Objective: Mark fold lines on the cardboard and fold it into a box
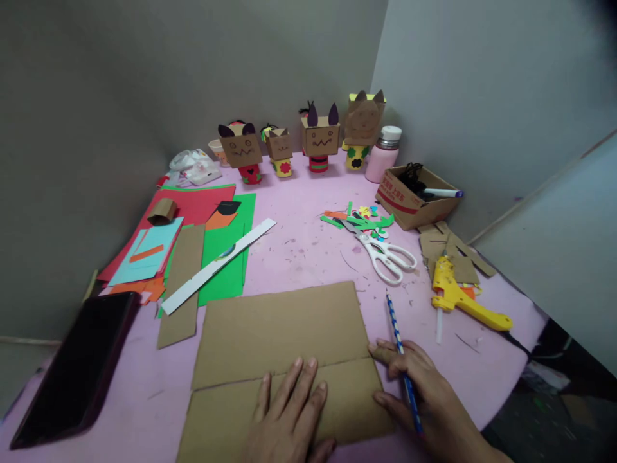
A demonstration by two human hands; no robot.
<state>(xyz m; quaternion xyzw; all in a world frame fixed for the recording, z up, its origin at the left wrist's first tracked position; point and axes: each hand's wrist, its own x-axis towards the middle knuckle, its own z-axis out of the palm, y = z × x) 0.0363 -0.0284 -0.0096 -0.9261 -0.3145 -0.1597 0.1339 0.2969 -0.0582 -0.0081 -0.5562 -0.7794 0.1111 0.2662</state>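
Note:
My left hand point(292, 415) lies with fingers spread on a brown cardboard sheet point(279, 328), which has a crease or cut line running across its middle. At the sheet's right edge, my right hand point(424, 392) touches the cardboard with finger and thumb. A blue patterned pencil point(394, 321) rests among the fingers of that hand, its tip pointing away from me. Beyond the sheet, a white ruler point(222, 263) slants across a cardboard strip point(180, 289) and green paper point(224, 276).
White scissors point(388, 257) lie beside paper scraps point(361, 218). A yellow glue gun point(463, 299) is at right, near a small box point(414, 196). A phone point(80, 366) lies at left. Several cardboard-headed figures point(321, 138) and a pink bottle point(382, 157) stand at the back.

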